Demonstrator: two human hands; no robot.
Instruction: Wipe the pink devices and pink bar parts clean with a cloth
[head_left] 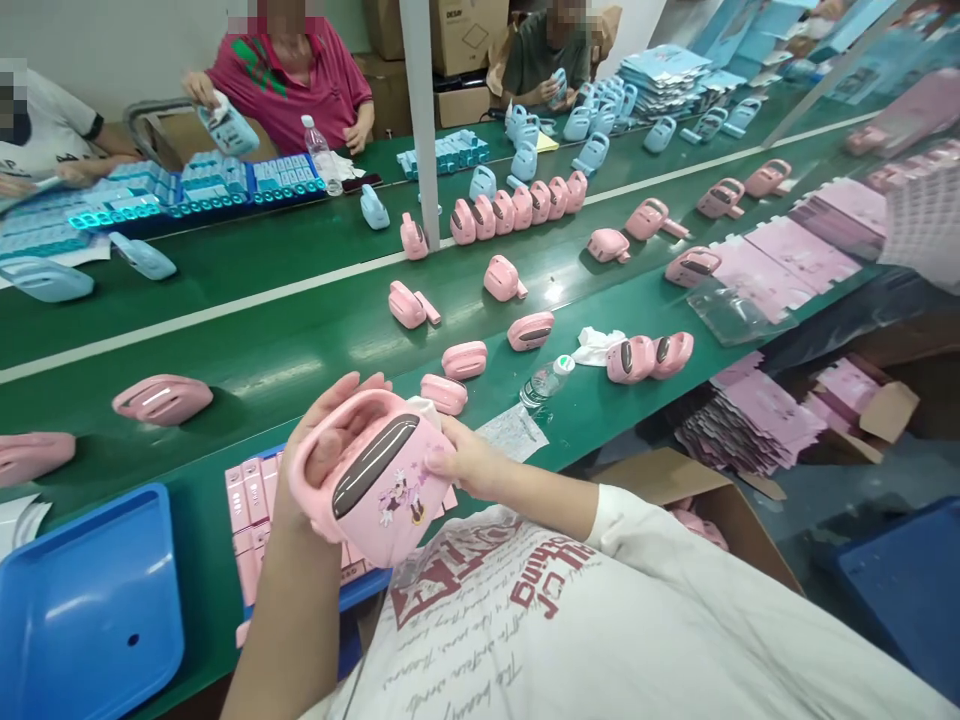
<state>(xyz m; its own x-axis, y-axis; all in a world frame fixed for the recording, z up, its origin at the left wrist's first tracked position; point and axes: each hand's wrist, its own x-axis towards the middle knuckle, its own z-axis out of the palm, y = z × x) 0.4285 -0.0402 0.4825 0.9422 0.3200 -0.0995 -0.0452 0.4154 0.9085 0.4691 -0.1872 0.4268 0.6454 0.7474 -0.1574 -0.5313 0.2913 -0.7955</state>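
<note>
A pink handled device (390,485) with a dark oval window and a cartoon mouse print is held up in front of my body. My left hand (322,430) grips it at the handle side, fingers behind and through the handle. On its right edge, my right hand (461,455) has the thumb on the printed face, with a bit of white cloth or tissue (424,405) beside the fingers. Beneath the device, pink boxes (251,510) sit in a blue tray, partly hidden by my left arm. Two pink devices (444,394) lie just beyond my hands.
An empty-looking blue tray (90,600) lies at left. A water bottle (546,382) stands right of my hands, near a printed sheet (514,433). More pink devices (163,399) sit on the green conveyor (300,330). Across it, people handle blue devices (229,128).
</note>
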